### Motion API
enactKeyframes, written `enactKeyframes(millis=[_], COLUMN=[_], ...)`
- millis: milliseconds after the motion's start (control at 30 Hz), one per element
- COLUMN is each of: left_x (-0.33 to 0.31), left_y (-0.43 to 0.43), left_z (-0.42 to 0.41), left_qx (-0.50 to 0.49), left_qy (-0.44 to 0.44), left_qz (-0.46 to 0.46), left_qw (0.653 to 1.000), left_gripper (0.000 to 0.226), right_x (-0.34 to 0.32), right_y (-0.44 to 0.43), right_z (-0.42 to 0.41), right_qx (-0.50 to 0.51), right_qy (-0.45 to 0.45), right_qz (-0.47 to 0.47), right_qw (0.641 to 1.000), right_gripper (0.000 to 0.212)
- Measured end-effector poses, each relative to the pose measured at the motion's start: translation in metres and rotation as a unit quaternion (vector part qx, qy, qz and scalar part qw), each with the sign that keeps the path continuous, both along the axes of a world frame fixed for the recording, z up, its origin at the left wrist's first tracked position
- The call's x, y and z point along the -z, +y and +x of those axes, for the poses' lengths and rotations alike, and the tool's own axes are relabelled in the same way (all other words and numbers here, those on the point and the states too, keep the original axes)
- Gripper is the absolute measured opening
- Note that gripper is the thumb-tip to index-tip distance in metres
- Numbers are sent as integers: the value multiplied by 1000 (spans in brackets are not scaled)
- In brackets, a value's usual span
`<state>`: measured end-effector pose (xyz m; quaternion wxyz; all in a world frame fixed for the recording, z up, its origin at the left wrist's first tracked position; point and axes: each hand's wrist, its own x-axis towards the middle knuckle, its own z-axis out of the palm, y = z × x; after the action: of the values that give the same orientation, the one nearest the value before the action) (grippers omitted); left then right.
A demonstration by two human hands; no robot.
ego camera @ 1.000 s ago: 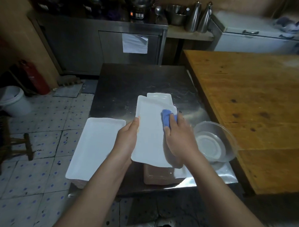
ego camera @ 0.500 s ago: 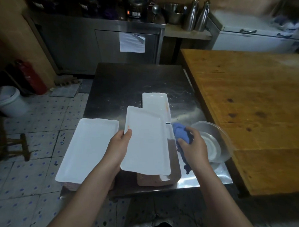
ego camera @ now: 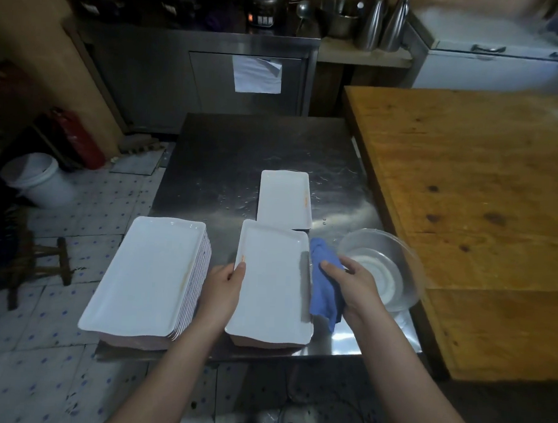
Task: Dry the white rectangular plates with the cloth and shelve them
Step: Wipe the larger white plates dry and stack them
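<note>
Wooden table is filling the right side, and the steel table is sitting to its left, taking all the work. A stack of white rectangular plates is lying at the steel table's near left corner, many deep, with its edges roughly lined up. The near plate is lying face up just right of that stack on something pinkish; I can't tell what that is, or whether the plate is resting or slightly raised. The far plate, smaller, is lying flat just beyond it with water drops around it. A clear bowl with a white dish inside is sitting at the near right, close to the wooden table. The blue cloth is hanging bunched against the near plate's right rim, off its face. The right hand is gripping the cloth with curled fingers. The left hand is pinching the near plate's left rim, thumb on top and fingers hidden below. Step looks like drying the near plate, between wipes or finishing. The next move is probably one more pass or carrying it left onto the stack, which calls for a firm hold on a slick rim, a level lift and square alignment. No shelf is showing.
</note>
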<state>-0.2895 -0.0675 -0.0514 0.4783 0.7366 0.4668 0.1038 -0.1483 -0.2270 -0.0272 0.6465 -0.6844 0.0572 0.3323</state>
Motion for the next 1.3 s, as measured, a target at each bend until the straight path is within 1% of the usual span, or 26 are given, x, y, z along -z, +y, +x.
enactKeyframes(millis=[133, 267, 333, 400, 467, 533, 600, 667, 800, 900, 967, 1100, 1167, 1300], left_x=[10, 21, 24, 24, 22, 16, 8, 0, -13, -11, -2, 26, 40, 56], left_y=[-4, -5, -5, -4, 0, 6, 17, 32, 68, 93, 108, 133, 142, 147], left_z=[10, 8, 8, 11, 16, 24, 36, 53, 101, 135, 153, 186, 198, 217], left_qx=[-16, -1, 12, 1, -13, -20, -27, -24, 10, 47, 64, 100, 99, 100], left_qy=[33, 63, 93, 116, 136, 135, 110, 87, 47, 62, 101, 170, 200, 211], left_qz=[62, 71, 83, 86, 122, 160, 168, 160, 94, 48, 39, 48, 54, 41], left_qw=[997, 995, 992, 990, 983, 978, 979, 983, 994, 996, 992, 979, 973, 972], left_gripper=[33, 35, 34, 34, 34, 36, 37, 32, 15, 12, 16, 39, 43, 42], right_x=[0, -1, -1, -1, -1, -2, -2, -2, -3, -6, -5, 2, 8, 19], right_y=[2, 4, 5, 7, 11, 18, 26, 35, 60, 82, 96, 120, 129, 138], right_z=[5, 11, 15, 18, 22, 28, 37, 46, 66, 79, 88, 106, 114, 124], right_qx=[-25, -42, -53, -59, -60, -62, -63, -62, -60, -49, -39, -8, 9, 27], right_qy=[7, 9, 7, 1, -1, 2, 7, 16, 23, 20, 14, 15, 24, 46], right_qz=[13, 33, 47, 62, 71, 66, 58, 53, 24, 3, -11, -15, -21, -36], right_qw=[1000, 999, 997, 996, 996, 996, 996, 997, 998, 999, 999, 1000, 999, 998], right_gripper=[22, 19, 17, 19, 23, 26, 27, 27, 27, 21, 15, 13, 14, 15])
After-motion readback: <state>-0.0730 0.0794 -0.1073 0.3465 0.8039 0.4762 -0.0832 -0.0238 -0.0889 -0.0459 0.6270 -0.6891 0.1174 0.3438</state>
